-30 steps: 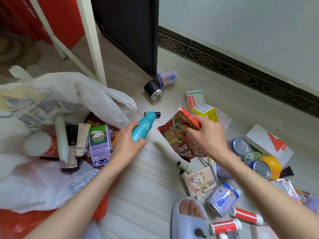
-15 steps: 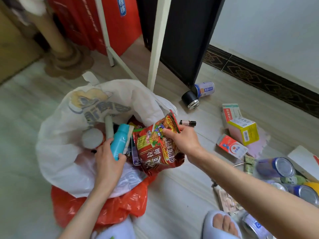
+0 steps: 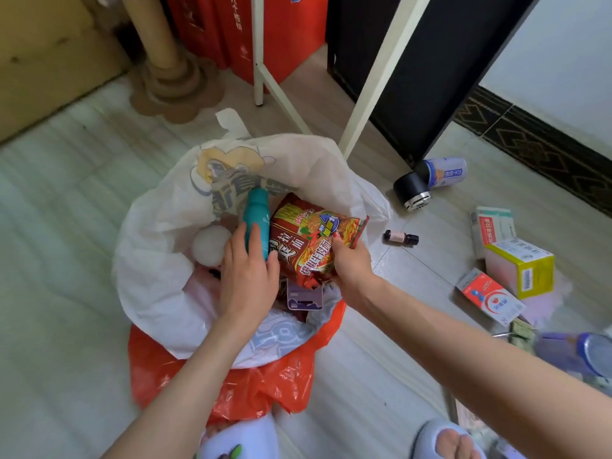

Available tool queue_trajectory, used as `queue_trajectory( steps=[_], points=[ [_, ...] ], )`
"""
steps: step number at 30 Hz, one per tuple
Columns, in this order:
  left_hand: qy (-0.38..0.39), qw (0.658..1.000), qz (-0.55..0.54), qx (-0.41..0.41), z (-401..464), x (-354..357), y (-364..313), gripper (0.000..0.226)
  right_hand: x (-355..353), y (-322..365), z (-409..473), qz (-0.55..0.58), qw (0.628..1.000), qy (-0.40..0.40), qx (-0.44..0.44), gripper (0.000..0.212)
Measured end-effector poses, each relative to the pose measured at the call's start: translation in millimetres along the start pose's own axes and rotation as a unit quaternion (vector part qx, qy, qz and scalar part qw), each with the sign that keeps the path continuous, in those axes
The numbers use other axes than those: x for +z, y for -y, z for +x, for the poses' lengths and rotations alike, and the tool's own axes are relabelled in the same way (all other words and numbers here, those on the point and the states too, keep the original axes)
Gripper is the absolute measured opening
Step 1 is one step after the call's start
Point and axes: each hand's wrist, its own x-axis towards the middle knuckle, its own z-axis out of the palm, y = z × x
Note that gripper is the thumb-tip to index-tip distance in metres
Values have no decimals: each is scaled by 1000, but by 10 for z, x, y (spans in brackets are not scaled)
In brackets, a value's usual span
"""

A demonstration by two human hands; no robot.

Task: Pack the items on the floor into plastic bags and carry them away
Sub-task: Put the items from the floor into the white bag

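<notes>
head view: boxes (image 3: pixel 510 260), vial (image 3: pixel 400 237), cans (image 3: pixel 443 172) strewn right of white bag (image 3: pixel 159 260).

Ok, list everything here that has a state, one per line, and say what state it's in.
White plastic bag: mouth open, partly filled.
Teal bottle: gripped by left hand, over the bag.
Noodle packet: sealed, pinched by right hand.
Small vial: capped, lying on floor.
Blue can: on its side.

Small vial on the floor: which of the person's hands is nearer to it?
Right. The right hand is just left of the vial; the left hand is farther, over the bag.
</notes>
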Motion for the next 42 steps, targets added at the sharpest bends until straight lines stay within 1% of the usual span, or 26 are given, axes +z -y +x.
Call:
queue_trajectory(
  steps=[2,3,6,7,8,9,10,11,12,13,14,16,18,19,21,23,25,27,29,30,31,33,34,36,39,42],
  points=[
    [23,999,38,28,-27,7,32,61,-72,-26,68,-68,997,-18,15,29],
    [33,997,50,39,-20,15,54,61,-94,8,50,-80,996,-30,22,25],
    [57,996,61,42,57,0,71,59,-104,110,46,-54,997,-52,24,20],
    [61,996,56,39,85,-13,67,58,-116,162,22,-32,998,-43,24,18],
    [68,996,51,36,100,-25,62,58,-147,202,11,1,999,-23,22,10],
    [73,996,47,34,97,-40,56,59,-202,259,-43,30,999,14,29,3],
    [71,996,44,36,70,-56,50,61,-277,305,-104,60,996,53,34,4],
    [64,996,42,41,22,-69,41,63,-375,318,-146,66,993,90,34,14],
    [57,996,37,50,-50,-83,23,66,-482,298,-167,50,992,111,26,26],
    [51,996,28,66,-139,-91,-12,67,-616,258,-189,8,993,117,9,35],
    [43,995,13,88,-242,-93,-67,66,-758,212,-219,-40,993,112,-14,39],
    [32,989,-29,141,-453,-65,-238,63,-1108,75,-304,-153,982,84,-78,37],
    [42,979,-63,189,-642,61,-431,62,-1533,-117,-359,-260,955,38,-139,35],
    [55,974,-70,208,-714,159,-522,62,-1761,-220,-376,-302,941,9,-154,33],
    [93,966,-62,233,-822,384,-689,62,-2216,-414,-410,-352,920,-59,-163,32],
    [135,953,-46,267,-910,618,-851,59,-2626,-560,-485,-369,904,-136,-165,30],
    [171,934,-31,312,-1012,853,-1023,54,-2977,-673,-619,-398,875,-201,-189,27],
    [208,912,-22,352,-1097,1074,-1202,53,-3256,-774,-749,-451,830,-231,-232,30],
    [245,880,-12,407,-1156,1275,-1367,53,-3494,-831,-826,-508,791,-240,-242,40],
    [255,861,-5,441,-1177,1368,-1434,53,-3600,-841,-827,-533,779,-235,-231,41],
    [263,841,1,472,-1192,1464,-1495,53,-3692,-845,-809,-554,776,-220,-207,43],
    [287,816,0,501,-1177,1606,-1603,53,-3809,-859,-744,-569,790,-170,-155,56],
    [303,815,-5,494,-1151,1668,-1654,53,-3835,-858,-717,-569,798,-145,-135,62],
    [331,819,-8,468,-1070,1772,-1754,47,-3855,-843,-664,-577,800,-120,-116,68],
    [336,814,-1,474,-975,1885,-1860,45,-3908,-829,-567,-585,799,-103,-93,74],
    [334,810,-12,482,-931,1925,-1902,46,-3965,-816,-482,-583,801,-97,-89,70]
  ],
)
